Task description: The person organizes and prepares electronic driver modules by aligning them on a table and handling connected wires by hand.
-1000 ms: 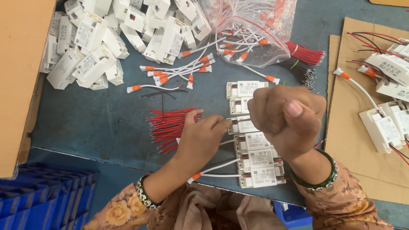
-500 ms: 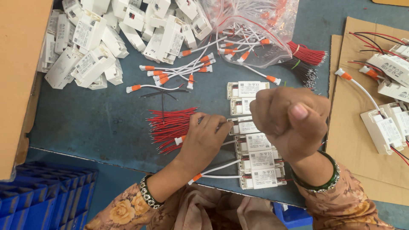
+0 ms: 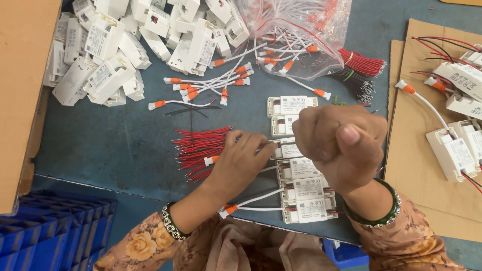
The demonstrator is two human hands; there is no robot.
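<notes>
My left hand point(image 3: 240, 161) pinches a white cable with an orange end point(image 3: 212, 160) where it enters a small white driver box point(image 3: 290, 149). That box is the third in a column of several white boxes point(image 3: 307, 189) on the blue table. My right hand point(image 3: 341, 143) is a closed fist held just above and to the right of that box. Anything inside the fist is hidden. A fan of loose red wires point(image 3: 198, 145) lies just left of my left hand.
A heap of white boxes point(image 3: 125, 40) and loose orange-tipped cables point(image 3: 211, 83) lie at the back. A plastic bag of cables point(image 3: 296, 30) and red and black wire bundles point(image 3: 361, 65) sit behind. Cardboard point(image 3: 422, 170) on the right bears wired boxes. A blue crate point(image 3: 50, 231) is at bottom left.
My left hand has crept slightly right, closer to the third box. My right fist stays almost in place above the column.
</notes>
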